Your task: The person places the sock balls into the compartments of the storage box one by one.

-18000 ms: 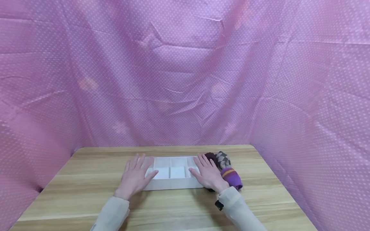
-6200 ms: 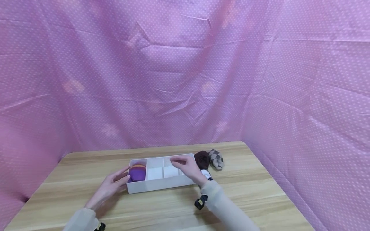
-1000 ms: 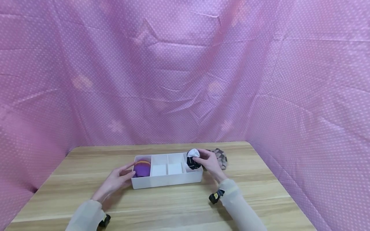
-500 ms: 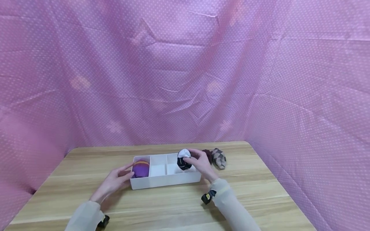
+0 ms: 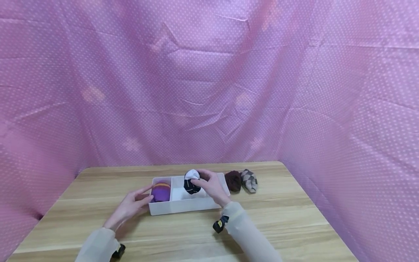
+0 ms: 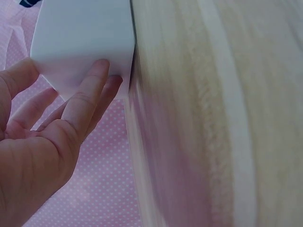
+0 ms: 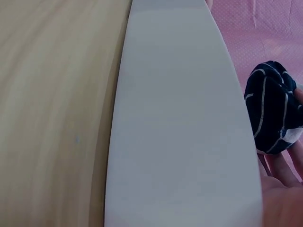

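A rolled purple sock (image 5: 161, 191) with an orange band lies in the far-left compartment of a white divided box (image 5: 183, 207). My left hand (image 5: 129, 205) rests against the box's left end, its fingers mostly straight on the end wall (image 6: 71, 71). Above the box's middle compartments, my right hand (image 5: 212, 186) pinches a rolled black-and-white sock (image 5: 191, 182) between thumb and fingers. In the right wrist view the same black-and-white sock (image 7: 270, 109) shows thin white lines, beyond the box's long side. The right hand hides part of the right compartments.
A dark brown rolled sock (image 5: 233, 181) and a grey checked rolled sock (image 5: 249, 181) lie side by side on the wooden table (image 5: 176, 240), right of the box. A pink dotted curtain (image 5: 196, 91) hangs behind and at both sides.
My right hand has carried the black-and-white sock leftward from the box's right end to over its middle, uncovering the brown sock. The left hand stays at the box's left end.
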Available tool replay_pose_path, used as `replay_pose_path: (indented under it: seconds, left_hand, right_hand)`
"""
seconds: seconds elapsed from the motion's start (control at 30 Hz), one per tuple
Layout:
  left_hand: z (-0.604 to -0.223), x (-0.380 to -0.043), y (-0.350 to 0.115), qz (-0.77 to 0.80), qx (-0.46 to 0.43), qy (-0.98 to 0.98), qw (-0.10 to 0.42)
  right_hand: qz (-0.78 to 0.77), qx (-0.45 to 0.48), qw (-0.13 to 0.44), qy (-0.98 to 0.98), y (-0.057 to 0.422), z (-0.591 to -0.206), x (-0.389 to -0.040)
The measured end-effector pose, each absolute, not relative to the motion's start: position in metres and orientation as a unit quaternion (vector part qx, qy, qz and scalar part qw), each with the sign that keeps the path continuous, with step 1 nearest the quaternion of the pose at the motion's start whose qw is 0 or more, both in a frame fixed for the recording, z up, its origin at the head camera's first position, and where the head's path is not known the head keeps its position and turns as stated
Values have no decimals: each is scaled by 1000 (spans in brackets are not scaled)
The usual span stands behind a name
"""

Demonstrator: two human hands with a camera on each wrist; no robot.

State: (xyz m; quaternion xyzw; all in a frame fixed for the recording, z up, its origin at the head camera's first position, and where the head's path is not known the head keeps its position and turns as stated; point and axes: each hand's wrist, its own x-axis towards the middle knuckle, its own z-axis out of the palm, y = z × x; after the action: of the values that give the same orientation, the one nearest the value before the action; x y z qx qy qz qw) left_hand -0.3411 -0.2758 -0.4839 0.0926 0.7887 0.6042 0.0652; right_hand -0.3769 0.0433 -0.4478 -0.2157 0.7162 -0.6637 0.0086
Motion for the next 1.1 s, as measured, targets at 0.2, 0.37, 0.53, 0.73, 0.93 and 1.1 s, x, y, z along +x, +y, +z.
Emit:
replay_pose_path:
  seconds: [0.2, 0.37, 0.53, 0.73, 0.93, 1.1]
  left_hand:
    - [-482, -341, -274, 603, 94, 789, 66]
    - [-482, -342, -274, 604, 97, 789, 67]
    - [-483, -341, -274, 604, 104, 787, 65]
    - [-485, -338, -273, 601, 101, 790, 66]
    - [-486, -335, -273, 600, 94, 792, 67]
    - [-485, -334, -273, 602, 90, 791, 64]
  right_hand:
    - [-662, -233, 5, 712, 34, -442, -372]
    - [-647, -234, 6, 725, 31, -447, -380]
    - [-650, -226, 3, 726, 20, -462, -393]
    - [-640, -228, -2, 734, 5, -470, -395]
    - [-618, -218, -18, 755, -2, -474, -390]
    - [-587, -222, -37, 778, -4, -473, -388]
